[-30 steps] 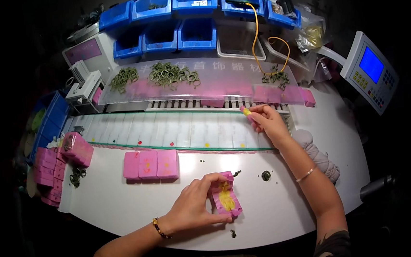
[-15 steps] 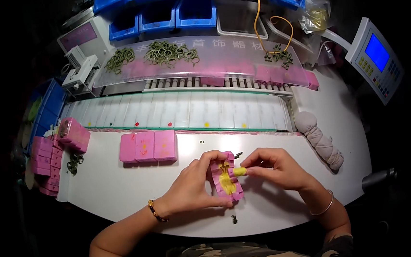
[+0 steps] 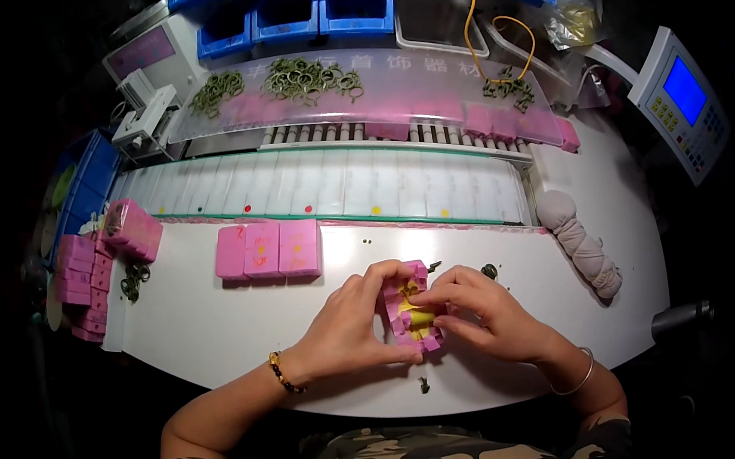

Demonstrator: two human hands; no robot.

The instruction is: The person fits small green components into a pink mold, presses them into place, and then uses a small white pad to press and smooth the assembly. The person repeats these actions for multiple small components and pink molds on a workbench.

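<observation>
The left hand (image 3: 345,322) is clamped round the pink mould (image 3: 397,316), held open over the bench (image 3: 188,304) to the near right of the pink blocks (image 3: 268,249). A yellow piece (image 3: 423,318) is on the mould, apparently not yet settled; the right hand (image 3: 491,319) has fingertips at it (whether pinching, one cannot tell).

Right fingers (image 3: 449,295) seem to hide part of the yellow piece (image 3: 421,318).

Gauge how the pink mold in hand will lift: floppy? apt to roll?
The mold probably flexes a little, judging by its uneven, segmented edges. Its blocky outline in the left hand suggests little rolling. The yellow piece on it might shift if tilted, as no fastening shows.
</observation>
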